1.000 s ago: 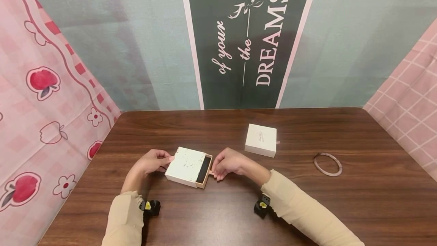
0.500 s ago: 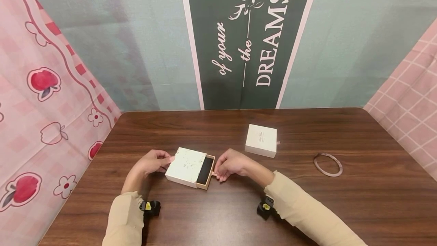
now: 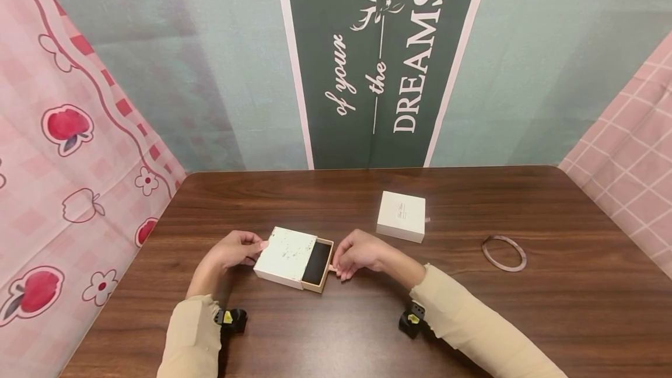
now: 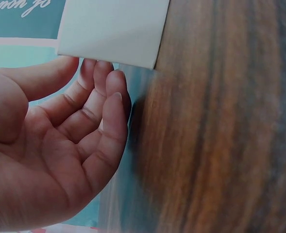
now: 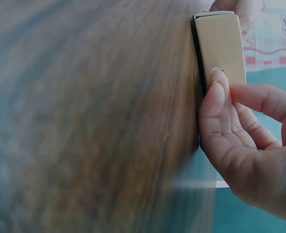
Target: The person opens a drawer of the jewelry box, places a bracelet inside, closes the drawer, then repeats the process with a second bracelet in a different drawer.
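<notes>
**Cream sleeve, tan drawer partly out on the wooden table**

Cream card, flecked with dark marks, makes up the outer sleeve (image 3: 286, 254) of the drawer box that sits in front of you on the brown wooden table (image 3: 367, 331). Your left hand (image 3: 231, 251) is at the sleeve's left end: thumb and fingertips curl against that end and brace it, as the left wrist view also shows, with the fingers (image 4: 101, 102) pressed to the pale wall of the sleeve (image 4: 113, 29).

On the sleeve's right side the tan inner drawer (image 3: 319, 266) stands partly out, showing its black lining. Your right hand (image 3: 359, 252) is just right of the drawer, with thumb and fingers closed in a pinch at the small pull tab on the drawer's end. In the right wrist view the fingertips (image 5: 218, 92) lie against the drawer's tan end face (image 5: 220, 46); the tab itself is hidden behind them.

Right of the sleeve and farther back lies a second white box (image 3: 401, 215), closed, well apart from both hands. Farther right of the sleeve a thin ring-shaped band (image 3: 504, 252) lies flat on the table. Behind the sleeve, past the table's far edge, hangs a green banner (image 3: 383, 57) with white lettering and a deer's head. Left of the sleeve, a pink cloth (image 3: 58, 150) printed with apples hangs beside the table.
</notes>
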`<action>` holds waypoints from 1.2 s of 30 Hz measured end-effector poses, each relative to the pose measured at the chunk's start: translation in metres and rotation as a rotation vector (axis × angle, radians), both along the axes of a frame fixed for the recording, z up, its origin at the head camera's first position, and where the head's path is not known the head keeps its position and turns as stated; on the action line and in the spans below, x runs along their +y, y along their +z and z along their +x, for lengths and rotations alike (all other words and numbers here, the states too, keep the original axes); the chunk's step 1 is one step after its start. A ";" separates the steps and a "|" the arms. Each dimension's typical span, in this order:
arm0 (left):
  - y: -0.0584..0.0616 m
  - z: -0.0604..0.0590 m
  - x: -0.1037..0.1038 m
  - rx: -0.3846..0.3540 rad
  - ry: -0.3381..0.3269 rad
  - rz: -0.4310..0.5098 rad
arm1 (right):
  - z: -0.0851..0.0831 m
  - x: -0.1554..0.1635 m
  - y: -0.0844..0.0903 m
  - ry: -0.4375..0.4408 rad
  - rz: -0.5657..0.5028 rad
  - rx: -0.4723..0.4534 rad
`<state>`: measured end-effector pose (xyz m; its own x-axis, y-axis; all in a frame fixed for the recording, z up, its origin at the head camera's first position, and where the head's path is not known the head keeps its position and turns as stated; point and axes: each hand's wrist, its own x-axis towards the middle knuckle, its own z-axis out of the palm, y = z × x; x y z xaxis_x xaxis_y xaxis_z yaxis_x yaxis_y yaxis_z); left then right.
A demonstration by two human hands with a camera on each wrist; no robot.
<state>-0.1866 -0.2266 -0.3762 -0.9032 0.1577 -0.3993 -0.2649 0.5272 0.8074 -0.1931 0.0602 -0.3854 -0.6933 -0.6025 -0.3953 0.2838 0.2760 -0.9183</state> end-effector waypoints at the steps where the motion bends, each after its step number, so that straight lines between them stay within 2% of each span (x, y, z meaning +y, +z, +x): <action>1: 0.000 0.000 0.000 0.000 0.000 -0.002 | 0.000 0.001 0.000 -0.001 0.001 0.000; 26: -0.002 -0.001 0.000 -0.008 0.008 0.006 | 0.003 0.014 0.001 0.020 0.011 0.004; 36: 0.001 0.001 0.001 -0.003 -0.003 -0.004 | 0.003 0.019 0.002 0.029 0.009 -0.015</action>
